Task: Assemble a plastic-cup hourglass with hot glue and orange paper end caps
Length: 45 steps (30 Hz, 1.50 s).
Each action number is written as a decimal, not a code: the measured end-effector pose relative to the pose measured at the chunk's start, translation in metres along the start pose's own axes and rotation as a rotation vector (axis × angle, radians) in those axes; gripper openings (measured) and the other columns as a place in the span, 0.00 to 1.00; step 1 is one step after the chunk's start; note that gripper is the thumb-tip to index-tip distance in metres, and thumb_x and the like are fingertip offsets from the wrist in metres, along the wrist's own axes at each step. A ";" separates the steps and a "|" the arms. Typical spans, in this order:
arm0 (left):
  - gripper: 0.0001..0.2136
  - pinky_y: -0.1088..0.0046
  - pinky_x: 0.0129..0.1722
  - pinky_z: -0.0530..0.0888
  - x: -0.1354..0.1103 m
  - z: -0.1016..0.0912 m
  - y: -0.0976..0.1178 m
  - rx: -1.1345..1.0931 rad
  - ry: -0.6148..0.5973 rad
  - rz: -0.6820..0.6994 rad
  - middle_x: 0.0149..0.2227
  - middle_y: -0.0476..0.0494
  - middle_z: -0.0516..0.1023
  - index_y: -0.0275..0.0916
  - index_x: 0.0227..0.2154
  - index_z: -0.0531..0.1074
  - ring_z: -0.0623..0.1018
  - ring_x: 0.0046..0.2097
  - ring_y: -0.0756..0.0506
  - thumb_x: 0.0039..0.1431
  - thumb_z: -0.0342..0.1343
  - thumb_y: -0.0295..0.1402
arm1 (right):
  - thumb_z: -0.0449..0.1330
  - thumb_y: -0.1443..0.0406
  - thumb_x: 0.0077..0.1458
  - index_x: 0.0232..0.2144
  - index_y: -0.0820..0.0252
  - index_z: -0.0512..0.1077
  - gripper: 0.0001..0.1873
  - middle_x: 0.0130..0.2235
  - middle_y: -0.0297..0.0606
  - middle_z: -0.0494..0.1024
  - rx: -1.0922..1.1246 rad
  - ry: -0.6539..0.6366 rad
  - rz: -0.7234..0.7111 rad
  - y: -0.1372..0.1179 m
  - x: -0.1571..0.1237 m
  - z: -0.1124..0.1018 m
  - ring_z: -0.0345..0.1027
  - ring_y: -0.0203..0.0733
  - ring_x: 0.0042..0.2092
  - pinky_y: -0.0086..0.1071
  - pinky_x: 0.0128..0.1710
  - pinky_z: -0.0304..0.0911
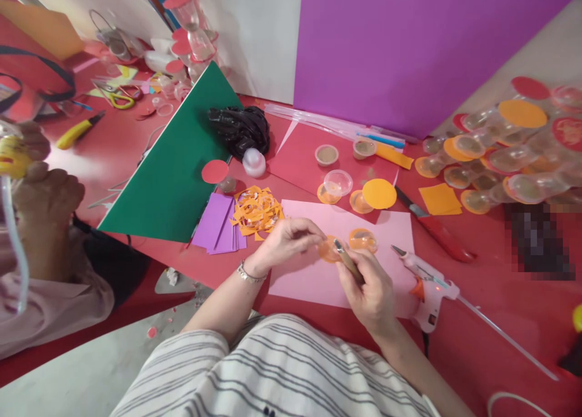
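My left hand [293, 241] reaches in from the left, fingertips pinched at the edge of a small orange disc [326, 249] that seems to have clear plastic over it. My right hand [370, 290] is wrapped round a slim tool [349, 263] with a tan handle and a metal tip; its exact kind is unclear. The tip points at the disc. Just beyond my right fingers, a clear plastic cup on an orange disc [364, 240] rests on the pink sheet [295, 277]. To the right lies a glue gun [430, 286] with a glue stick in its back.
Orange paper scraps [257, 210] and purple cards [219, 223] lie left, beside a leaning green board [182, 168]. A red-handled cutter [448, 238] lies right, below stacked cups with discs [495, 144]. A co-worker's hand [45, 205] is at far left.
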State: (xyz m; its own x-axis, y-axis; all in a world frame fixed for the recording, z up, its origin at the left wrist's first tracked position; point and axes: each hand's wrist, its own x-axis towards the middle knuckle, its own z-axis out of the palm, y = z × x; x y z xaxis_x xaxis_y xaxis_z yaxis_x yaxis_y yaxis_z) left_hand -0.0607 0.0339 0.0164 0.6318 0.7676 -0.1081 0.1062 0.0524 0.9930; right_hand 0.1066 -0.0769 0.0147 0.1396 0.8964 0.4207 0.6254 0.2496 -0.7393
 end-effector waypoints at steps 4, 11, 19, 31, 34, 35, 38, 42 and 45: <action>0.15 0.76 0.29 0.68 0.000 -0.023 0.000 0.433 0.525 0.212 0.23 0.51 0.70 0.37 0.23 0.70 0.68 0.26 0.52 0.63 0.57 0.41 | 0.52 0.65 0.65 0.42 0.57 0.72 0.09 0.34 0.38 0.76 0.059 0.020 0.103 0.010 -0.010 -0.008 0.72 0.38 0.32 0.31 0.31 0.69; 0.11 0.74 0.35 0.74 0.001 -0.001 -0.006 0.537 0.146 0.318 0.36 0.44 0.76 0.38 0.41 0.74 0.76 0.34 0.48 0.60 0.62 0.39 | 0.54 0.61 0.65 0.53 0.48 0.66 0.15 0.36 0.30 0.71 0.477 0.144 0.530 0.011 -0.023 -0.022 0.63 0.26 0.20 0.24 0.17 0.61; 0.16 0.65 0.50 0.74 0.004 0.039 -0.022 0.658 -0.161 0.335 0.46 0.39 0.74 0.38 0.47 0.71 0.74 0.48 0.41 0.57 0.64 0.32 | 0.51 0.60 0.66 0.52 0.51 0.70 0.15 0.43 0.41 0.80 0.631 0.066 0.570 0.004 -0.037 -0.035 0.77 0.40 0.31 0.35 0.28 0.74; 0.26 0.63 0.46 0.74 0.006 0.039 -0.028 0.660 -0.043 0.233 0.43 0.40 0.72 0.38 0.41 0.67 0.74 0.45 0.40 0.44 0.73 0.41 | 0.59 0.64 0.62 0.41 0.53 0.65 0.06 0.28 0.30 0.79 0.405 0.162 0.344 0.008 -0.040 -0.003 0.72 0.34 0.23 0.29 0.24 0.72; 0.19 0.65 0.47 0.74 0.006 0.038 -0.027 0.644 -0.045 0.234 0.45 0.40 0.72 0.38 0.41 0.68 0.74 0.47 0.41 0.49 0.70 0.32 | 0.56 0.64 0.64 0.46 0.52 0.67 0.08 0.38 0.36 0.81 0.470 0.052 0.339 0.013 -0.046 -0.005 0.76 0.35 0.30 0.32 0.29 0.75; 0.17 0.65 0.48 0.74 0.006 0.038 -0.027 0.638 -0.050 0.230 0.45 0.40 0.72 0.37 0.41 0.69 0.74 0.47 0.42 0.50 0.68 0.29 | 0.54 0.63 0.65 0.48 0.52 0.68 0.09 0.41 0.38 0.81 0.509 0.008 0.355 0.013 -0.047 -0.007 0.76 0.36 0.33 0.33 0.31 0.76; 0.15 0.65 0.48 0.74 0.006 0.036 -0.026 0.624 -0.063 0.219 0.43 0.40 0.73 0.37 0.41 0.70 0.74 0.47 0.42 0.51 0.66 0.28 | 0.50 0.59 0.68 0.48 0.52 0.70 0.12 0.44 0.41 0.80 0.667 -0.074 0.471 0.012 -0.048 -0.012 0.77 0.38 0.37 0.33 0.33 0.76; 0.17 0.64 0.48 0.74 0.005 0.036 -0.026 0.635 -0.060 0.210 0.44 0.41 0.73 0.38 0.43 0.70 0.74 0.47 0.41 0.51 0.67 0.29 | 0.56 0.58 0.65 0.37 0.53 0.68 0.07 0.36 0.32 0.79 0.794 -0.031 0.643 0.005 -0.044 -0.015 0.70 0.29 0.23 0.22 0.19 0.66; 0.17 0.63 0.49 0.74 0.005 0.037 -0.027 0.652 -0.045 0.207 0.44 0.41 0.74 0.38 0.42 0.70 0.74 0.47 0.41 0.51 0.68 0.31 | 0.60 0.57 0.61 0.38 0.52 0.66 0.09 0.30 0.27 0.76 0.729 -0.045 0.750 0.001 -0.042 -0.015 0.59 0.24 0.15 0.18 0.11 0.52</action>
State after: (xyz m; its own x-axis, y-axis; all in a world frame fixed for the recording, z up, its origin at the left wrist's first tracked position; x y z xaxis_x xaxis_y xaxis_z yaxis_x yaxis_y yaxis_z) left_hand -0.0324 0.0130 -0.0124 0.7185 0.6925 0.0645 0.4121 -0.4986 0.7626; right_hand 0.1123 -0.1196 0.0043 0.2621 0.9216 -0.2863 -0.2264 -0.2297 -0.9466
